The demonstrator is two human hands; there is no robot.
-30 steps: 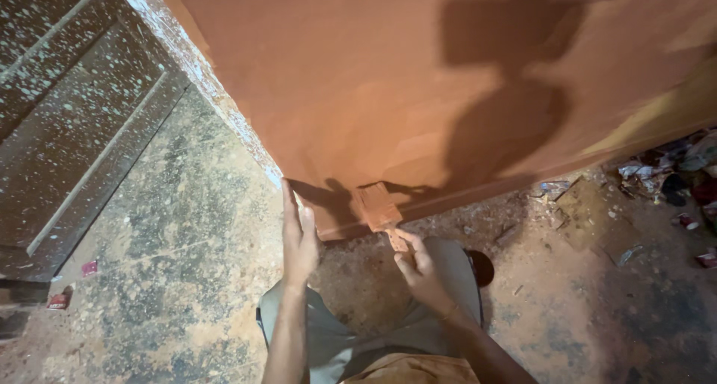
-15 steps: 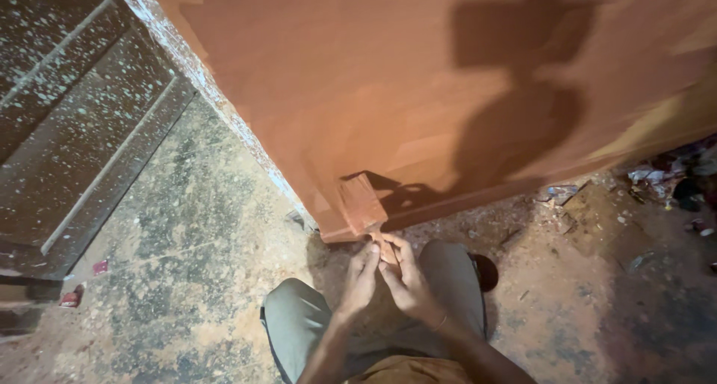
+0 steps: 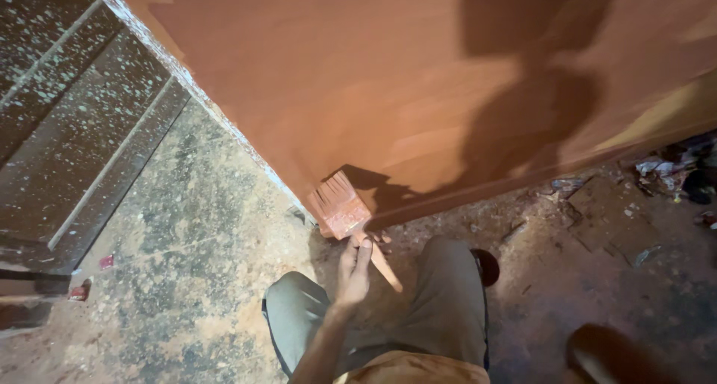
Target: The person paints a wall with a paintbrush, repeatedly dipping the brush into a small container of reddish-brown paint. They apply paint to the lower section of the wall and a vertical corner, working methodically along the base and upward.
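A rough, speckled concrete floor [image 3: 172,264], dusty and stained reddish, fills the lower part of the view, and on it stands a large flat wooden panel [image 3: 388,78] coated in reddish-brown paint, which takes up most of the upper frame. A person's shadow falls across the panel's right half. To the left of the panel lies a dark, paint-spattered door-like board with raised mouldings [image 3: 67,123]. Along the panel's lower right edge sits a scatter of crumpled scraps and debris [image 3: 665,167]. Below the panel are the person's bent knees in grey-green trousers [image 3: 441,302], with a dark shoe tip [image 3: 487,266] showing just beyond the right knee.

One hand [image 3: 352,268], which looks like the left, reaches up from the knees toward the panel's bottom edge; its grip is wrapped around the handle of a wide, flat paintbrush with a pale wooden handle and paint-stained bristles [image 3: 342,208]. The brush head is tilted, its bristles against the lower corner of the panel, and the handle's free end juts down and to the right past the fingers. The other hand is out of the frame.

Small red bits [image 3: 106,261] lie on the floor well left of the panel's corner.
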